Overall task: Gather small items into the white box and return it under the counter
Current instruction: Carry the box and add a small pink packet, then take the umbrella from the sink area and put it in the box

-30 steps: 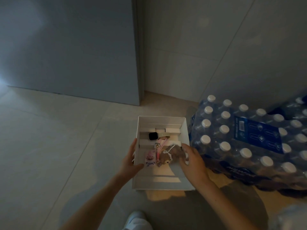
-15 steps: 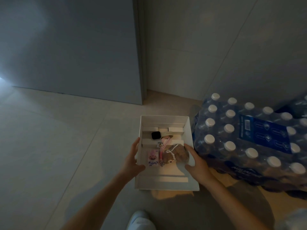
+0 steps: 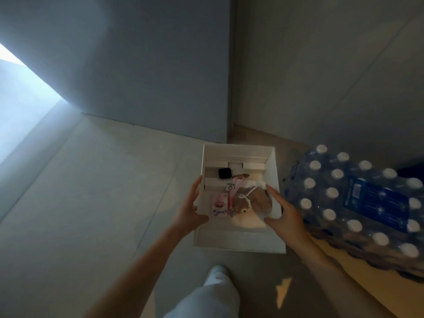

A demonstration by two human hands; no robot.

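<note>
An open white box [image 3: 238,242] is held low over the tiled floor. Inside lie a watch with a black face [image 3: 224,173], a small pink packet [image 3: 219,205], a pink cord [image 3: 234,188] and a brown plush toy [image 3: 253,201]. My left hand [image 3: 191,208] grips the box's left wall, thumb over the rim. My right hand [image 3: 283,212] grips the right wall the same way, fingers outside and thumb inside.
A shrink-wrapped pack of water bottles [image 3: 358,203] lies on the floor right beside the box. A grey panel [image 3: 146,72] and a tiled wall [image 3: 321,76] stand behind. My leg and shoe [image 3: 215,285] are below the box. Bright light enters at far left.
The view has tilted and shifted, showing a bright gap at left. My right hand has slid forward along the box's right wall. The box stays held in both hands.
</note>
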